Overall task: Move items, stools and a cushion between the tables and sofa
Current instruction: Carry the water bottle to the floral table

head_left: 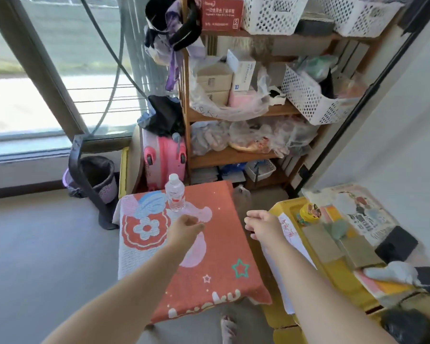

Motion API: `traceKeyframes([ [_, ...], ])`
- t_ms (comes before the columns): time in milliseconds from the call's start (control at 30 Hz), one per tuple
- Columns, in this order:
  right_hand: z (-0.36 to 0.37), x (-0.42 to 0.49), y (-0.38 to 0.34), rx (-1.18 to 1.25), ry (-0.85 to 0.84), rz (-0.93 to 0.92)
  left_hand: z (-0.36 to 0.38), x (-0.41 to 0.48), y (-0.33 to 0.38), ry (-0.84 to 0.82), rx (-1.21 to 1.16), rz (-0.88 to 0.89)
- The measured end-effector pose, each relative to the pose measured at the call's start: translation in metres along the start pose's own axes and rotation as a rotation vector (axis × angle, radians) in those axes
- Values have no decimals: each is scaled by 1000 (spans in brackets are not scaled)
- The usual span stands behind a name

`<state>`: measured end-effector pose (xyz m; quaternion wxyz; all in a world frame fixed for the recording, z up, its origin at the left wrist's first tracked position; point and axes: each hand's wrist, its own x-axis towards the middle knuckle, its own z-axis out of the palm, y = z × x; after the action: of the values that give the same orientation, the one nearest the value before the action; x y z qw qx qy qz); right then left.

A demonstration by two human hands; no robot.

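A small table covered with a red patterned cloth [209, 269] stands in front of me. A clear plastic water bottle [175, 192] stands upright near its far left corner. My left hand [185, 228] hovers over the cloth just below the bottle, fingers loosely curled, holding nothing. My right hand [263, 225] hangs over the gap between this table and a yellow table [333, 274] on the right, fingers loosely curled and empty. On the yellow table lie papers [286, 247], a small yellow jar [309, 211], boxes and a black block [396, 244].
A wooden shelf unit [236, 155] packed with bags, boxes and white baskets stands behind the tables. A pink suitcase [163, 160] leans beside it. A dark bin [101, 177] and a black stand [90, 187] sit by the window at left. Grey floor lies to the left.
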<state>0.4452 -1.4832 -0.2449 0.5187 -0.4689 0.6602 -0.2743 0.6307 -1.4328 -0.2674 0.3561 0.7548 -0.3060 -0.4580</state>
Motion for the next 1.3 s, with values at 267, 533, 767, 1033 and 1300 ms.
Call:
traceKeyframes([
  [267, 28, 78, -29, -111, -215, -83, -18, 30, 3, 272, -34, -127],
  [533, 75, 120, -24, -265, -421, -101, -21, 40, -15, 428, -74, -208],
  [767, 107, 148, -14, -358, -496, -59, -23, 70, -45, 453, -128, -287],
  [1033, 150, 214, -5, -455, -464, -142, -13, 147, -79, 397, -82, -332],
  [1300, 212, 259, 24, -449, -645, -330, -4, 232, -121, 309, -26, -307],
])
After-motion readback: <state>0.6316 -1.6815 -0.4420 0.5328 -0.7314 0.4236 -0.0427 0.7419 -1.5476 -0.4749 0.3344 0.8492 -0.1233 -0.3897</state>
